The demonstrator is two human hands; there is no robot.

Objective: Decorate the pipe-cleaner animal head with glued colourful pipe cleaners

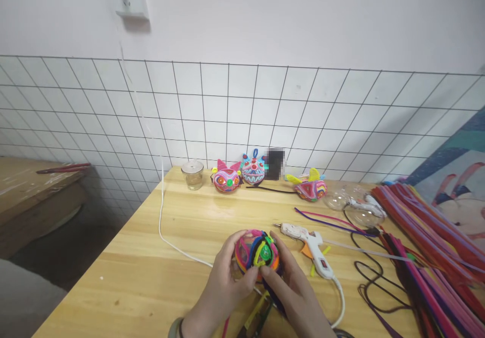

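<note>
Between my two hands is a clear round ball covered in colourful pipe cleaners (254, 249), with a green spot and pink, blue, black and yellow loops. My left hand (229, 277) is closed around its left side, the thumb pressed on its front. On the other side my right hand (293, 277) grips it too, its thumb near the left thumb. The underside of the ball is hidden by the palms. Just to the right lies a white hot glue gun (306, 242), its nozzle pointing left. Scissors or a similar dark tool (259, 312) lie partly hidden below my hands.
Finished pipe-cleaner masks, a pink one (226, 180), a blue one (253, 170) and a yellow-eared one (310, 190), stand at the back. A glass cup (193, 176) is beside them. Bundles of pipe cleaners (428, 237), clear balls (337, 199) and a black cord (369, 277) lie right.
</note>
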